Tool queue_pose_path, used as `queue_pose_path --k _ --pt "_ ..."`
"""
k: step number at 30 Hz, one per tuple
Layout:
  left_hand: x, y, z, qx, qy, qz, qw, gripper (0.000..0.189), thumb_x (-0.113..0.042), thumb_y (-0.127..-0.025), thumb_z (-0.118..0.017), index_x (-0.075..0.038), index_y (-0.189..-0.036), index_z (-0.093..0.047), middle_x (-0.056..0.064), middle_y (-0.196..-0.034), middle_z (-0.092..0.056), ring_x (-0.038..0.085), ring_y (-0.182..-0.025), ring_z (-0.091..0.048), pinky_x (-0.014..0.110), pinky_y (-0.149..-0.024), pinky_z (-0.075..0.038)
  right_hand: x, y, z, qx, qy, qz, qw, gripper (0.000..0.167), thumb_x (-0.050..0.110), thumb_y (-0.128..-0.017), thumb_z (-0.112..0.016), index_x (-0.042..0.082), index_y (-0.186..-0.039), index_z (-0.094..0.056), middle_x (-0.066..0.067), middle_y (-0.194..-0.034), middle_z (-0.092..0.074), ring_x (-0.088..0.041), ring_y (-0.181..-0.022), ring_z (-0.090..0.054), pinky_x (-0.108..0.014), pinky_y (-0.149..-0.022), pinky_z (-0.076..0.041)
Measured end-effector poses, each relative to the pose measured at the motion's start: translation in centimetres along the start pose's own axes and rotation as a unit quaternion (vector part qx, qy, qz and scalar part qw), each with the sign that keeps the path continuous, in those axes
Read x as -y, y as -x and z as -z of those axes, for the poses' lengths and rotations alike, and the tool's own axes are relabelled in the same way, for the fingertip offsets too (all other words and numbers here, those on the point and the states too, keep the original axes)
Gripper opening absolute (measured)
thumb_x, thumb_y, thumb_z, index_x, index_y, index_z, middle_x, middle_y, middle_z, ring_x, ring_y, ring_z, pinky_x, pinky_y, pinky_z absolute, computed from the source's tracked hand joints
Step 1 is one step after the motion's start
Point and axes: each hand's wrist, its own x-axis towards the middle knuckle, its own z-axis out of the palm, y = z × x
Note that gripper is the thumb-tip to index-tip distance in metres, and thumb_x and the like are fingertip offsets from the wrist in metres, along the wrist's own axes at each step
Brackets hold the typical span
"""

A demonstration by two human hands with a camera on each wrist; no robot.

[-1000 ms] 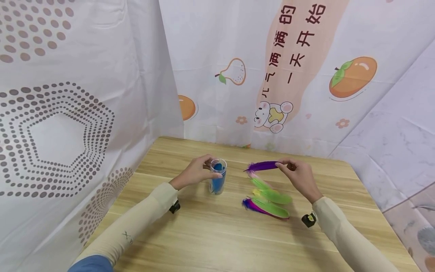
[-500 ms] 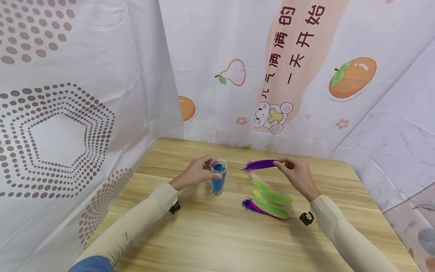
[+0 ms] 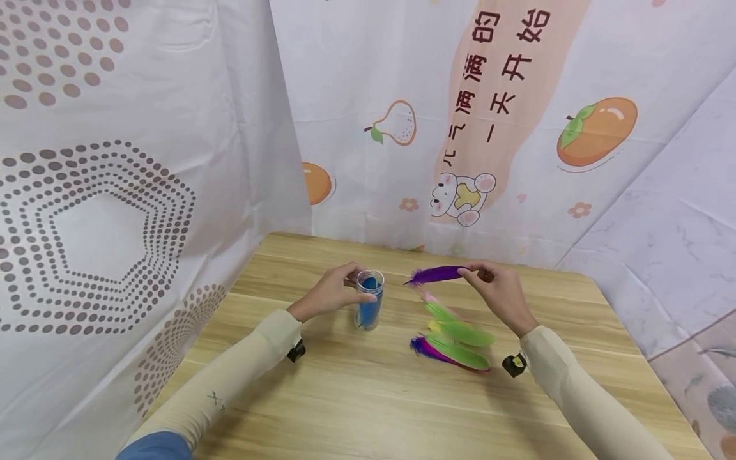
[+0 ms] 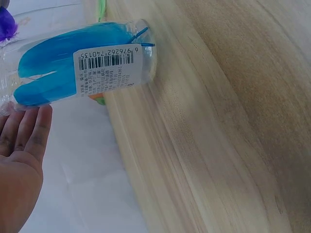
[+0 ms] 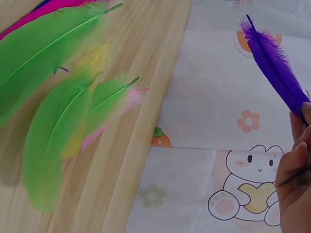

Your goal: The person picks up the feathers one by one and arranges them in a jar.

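a broad pale wood-grain tabletop (image 3: 356,409) lies beneath both hands. on it, right of centre, is a loose cluster of soft feathers in green, yellow, pink and magenta (image 3: 463,332), beside the jar but apart from it. the right hand (image 3: 499,292) is above the table beyond this cluster; its thumb and fingers pinch one feather. the left hand (image 3: 333,294) grips the jar near its mouth, thumb on the near side and fingers behind. that tall, clear, cylindrical plastic jar (image 3: 370,292) stands upright, mouth open and up, well to the left of the right hand.

the pinched thing is a slim, deep-purple feather (image 3: 438,275), held by its broad end. its long axis runs close to level, slightly quill-down, so it lies nearly crosswise to the jar's upright axis. inside the jar are smooth bright-blue feathers (image 4: 73,46), quills toward the base.

smallest is the purple feather's thin dark quill tip (image 3: 406,283), fluff just behind it. it points left toward the jar's mouth and is apart from it; the exact height difference i cannot tell.
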Motion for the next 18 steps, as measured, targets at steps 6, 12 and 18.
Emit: queue_pose_path --k 6,12,18 --pt "0.1 0.0 0.0 0.001 0.006 -0.005 1.0000 0.057 -0.054 -0.080 -0.086 -0.024 -0.124 -0.065 -0.001 -0.112 -0.063 0.018 -0.105 -0.063 0.041 -0.091 -0.056 0.6 -0.3 -0.1 0.004 -0.004 0.002 1.0000 0.020 0.033 -0.098 -0.074 0.016 -0.104 -0.079 -0.003 -0.067 -0.057 -0.013 -0.055 -0.042 -0.026 -0.049 -0.035" --pt "0.2 0.0 0.0 0.003 0.005 -0.009 0.9999 0.057 -0.054 -0.079 -0.087 -0.024 -0.122 -0.065 -0.001 -0.112 -0.064 0.019 -0.106 -0.063 0.041 -0.091 -0.056 1.0 -0.5 -0.3 0.008 0.000 0.004 1.0000 0.021 0.033 -0.098 -0.073 0.014 -0.106 -0.078 -0.006 -0.068 -0.060 -0.014 -0.056 -0.043 -0.026 -0.050 -0.035" --pt "0.2 0.0 0.0 -0.002 0.005 -0.005 1.0000 0.057 -0.053 -0.080 -0.086 -0.024 -0.123 -0.065 -0.002 -0.112 -0.064 0.019 -0.106 -0.063 0.042 -0.091 -0.056 1.6 -1.0 -0.7 0.010 -0.007 0.014 0.9998 0.021 0.035 -0.098 -0.073 0.016 -0.105 -0.078 -0.004 -0.068 -0.060 -0.015 -0.056 -0.045 -0.026 -0.050 -0.036"
